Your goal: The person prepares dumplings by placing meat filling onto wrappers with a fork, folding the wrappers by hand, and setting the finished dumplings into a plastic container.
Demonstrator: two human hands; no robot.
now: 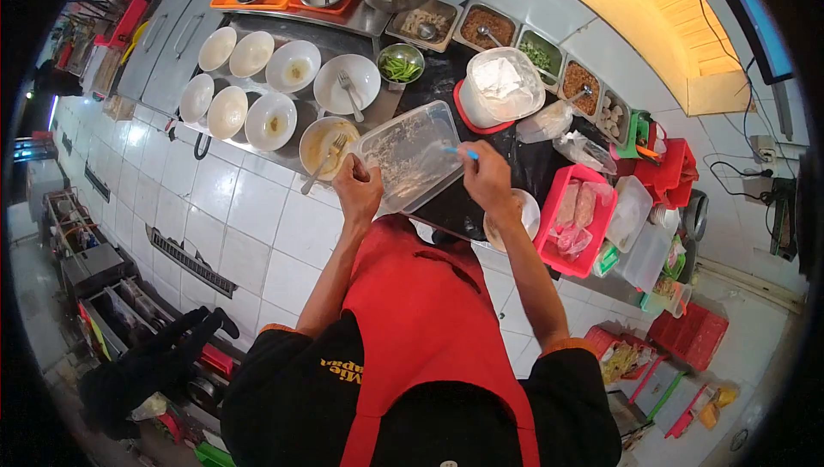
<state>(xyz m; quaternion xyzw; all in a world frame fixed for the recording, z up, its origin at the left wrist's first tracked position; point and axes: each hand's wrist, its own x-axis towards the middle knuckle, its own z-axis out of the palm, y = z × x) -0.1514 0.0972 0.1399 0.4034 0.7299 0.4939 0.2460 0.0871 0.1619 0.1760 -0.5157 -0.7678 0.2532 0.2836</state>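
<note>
A clear plastic container (pixel 410 162), tilted and smeared with pale residue, is gripped at its left edge by my left hand (pixel 359 188). The fingers of my right hand (pixel 487 177) are closed round a blue-handled utensil (pixel 463 153) that reaches over the container's right side. Close to my left hand stands a bowl with a fork (pixel 316 148) and brown residue in it. Another white bowl (pixel 525 214) is partly hidden behind my right forearm. Behind the container sits a square tub of white powder (pixel 505 85).
White bowls (pixel 292 66) stand in two rows at the left. Metal trays of toppings (pixel 486 27) line the back, near a small bowl of green chillies (pixel 401 63). A pink basket (pixel 575 218) with bagged food is at the right. Another person (pixel 142 372) is at the lower left.
</note>
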